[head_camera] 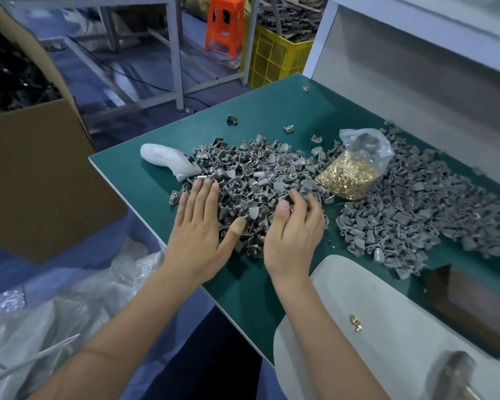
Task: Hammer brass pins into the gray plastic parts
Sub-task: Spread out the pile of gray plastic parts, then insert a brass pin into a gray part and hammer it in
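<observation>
A big heap of gray plastic parts (260, 174), many with brass pins in them, lies on the green table (272, 284). My left hand (198, 232) rests flat on the heap's left side, fingers straight, a plaster on the thumb. My right hand (296, 226) sits on the heap's right side with fingers curled into the parts. A second heap of gray parts (416, 203) spreads to the right. A clear bag of brass pins (350, 171) stands between the heaps. Loose brass pins (355, 321) lie on a pale oval pad (373, 313). A hammer head (451, 376) shows at the bottom right.
A white handheld controller (168, 160) lies at the table's left corner. A cardboard box (32, 168) stands left of the table, clear plastic bags (70, 307) below it. A dark block (474, 301) sits at the right. An orange stool (224, 24) and yellow crate (277, 56) stand beyond.
</observation>
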Tool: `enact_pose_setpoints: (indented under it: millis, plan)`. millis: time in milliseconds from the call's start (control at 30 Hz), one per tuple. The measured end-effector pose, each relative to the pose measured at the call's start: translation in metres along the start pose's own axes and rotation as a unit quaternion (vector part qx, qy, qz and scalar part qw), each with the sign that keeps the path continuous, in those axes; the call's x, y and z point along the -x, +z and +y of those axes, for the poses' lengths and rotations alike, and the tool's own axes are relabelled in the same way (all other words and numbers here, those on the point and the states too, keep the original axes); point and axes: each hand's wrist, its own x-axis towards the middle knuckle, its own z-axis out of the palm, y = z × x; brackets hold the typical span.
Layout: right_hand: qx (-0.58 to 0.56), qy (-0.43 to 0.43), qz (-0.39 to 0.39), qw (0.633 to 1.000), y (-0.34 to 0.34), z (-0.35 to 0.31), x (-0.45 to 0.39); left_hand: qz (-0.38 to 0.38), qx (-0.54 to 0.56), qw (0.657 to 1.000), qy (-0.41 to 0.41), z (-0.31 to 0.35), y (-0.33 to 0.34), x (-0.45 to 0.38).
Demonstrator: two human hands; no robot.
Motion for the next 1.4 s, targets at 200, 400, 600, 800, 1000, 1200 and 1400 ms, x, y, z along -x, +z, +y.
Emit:
enact_pose_setpoints:
  millis: [200,400,600,800,1000,1200,1400]
  plan:
    - [-0.011,-0.009,0.047,0.999,-0.039,0.017,-0.007,-0.002,0.104,0.983,0.15,0.049,-0.002,0.005]
    - [0.042,0.046,0.097,0.993,-0.1,0.06,-0.01,-0.064,0.127,0.952,0.27,0.119,0.015,0.003]
    - [0.054,0.071,0.124,0.988,-0.176,0.121,0.035,-0.133,0.181,0.918,0.328,0.156,0.028,0.029]
    - [0.092,-0.044,0.136,0.985,-0.19,0.146,0.121,-0.244,0.193,0.908,0.28,0.158,0.048,0.058]
    - [0.075,-0.062,0.138,0.986,-0.188,0.151,0.124,-0.183,0.193,0.928,0.26,0.154,0.052,0.071]
    - [0.074,-0.064,0.16,0.982,-0.192,0.144,0.128,-0.173,0.199,0.925,0.274,0.147,0.046,0.071]
    - [0.122,0.094,0.187,0.97,-0.221,0.157,0.141,-0.203,0.243,0.912,0.261,0.149,0.043,0.065]
